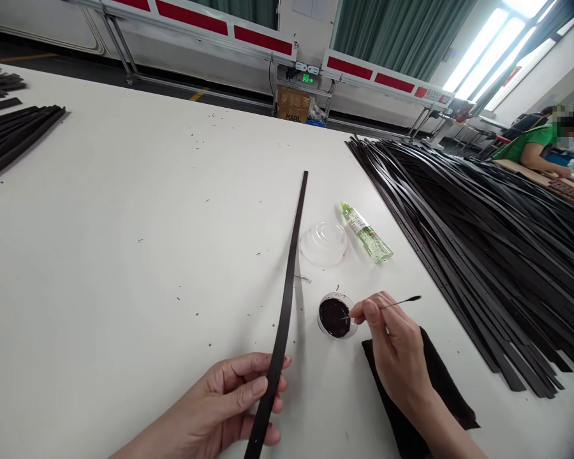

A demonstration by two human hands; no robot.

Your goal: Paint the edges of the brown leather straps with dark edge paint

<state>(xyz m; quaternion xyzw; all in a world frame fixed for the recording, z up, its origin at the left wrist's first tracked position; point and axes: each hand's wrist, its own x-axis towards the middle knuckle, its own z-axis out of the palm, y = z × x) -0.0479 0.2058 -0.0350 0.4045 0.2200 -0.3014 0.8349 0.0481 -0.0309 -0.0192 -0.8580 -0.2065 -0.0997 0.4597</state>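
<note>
Your left grip (229,398) pinches the near part of a black strap (287,299), which reaches toward the far side over the middle of the tabletop (100,274). Your right grip (399,350) holds a thin swab (414,298), its left end at a round dish (335,317) of dark substance, right of the strap. Farther away lie a clear lid (324,243) and a green bottle (367,234).

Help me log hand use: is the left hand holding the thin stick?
No, the left hand holds the black strip, while the thin stick is in the right hand.
</note>
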